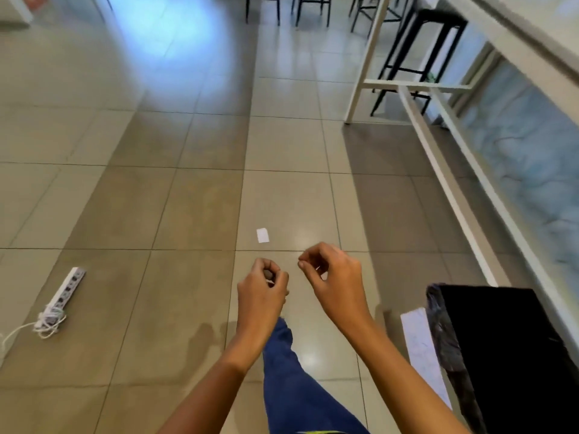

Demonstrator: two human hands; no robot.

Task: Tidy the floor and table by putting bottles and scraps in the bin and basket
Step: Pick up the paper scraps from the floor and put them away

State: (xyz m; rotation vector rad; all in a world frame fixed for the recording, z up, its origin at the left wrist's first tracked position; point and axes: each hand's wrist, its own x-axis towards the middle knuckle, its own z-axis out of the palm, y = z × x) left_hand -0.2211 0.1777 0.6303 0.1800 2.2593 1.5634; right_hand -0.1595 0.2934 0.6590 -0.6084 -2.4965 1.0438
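The paper scrap is a small white rectangle with one clipped corner. It lies flat on the tiled floor just ahead of you, close to a tile joint. The bin stands on the floor at your right, well apart from the scrap and beside the white frame of the desk. It is lined with a black bag, whose glossy, wrinkled edge is folded over the rim. Its mouth is open and dark, and you cannot see what is inside. A small grey piece is pinched in the curled fingers of your left hand. It is mostly hidden, so what it is cannot be told.
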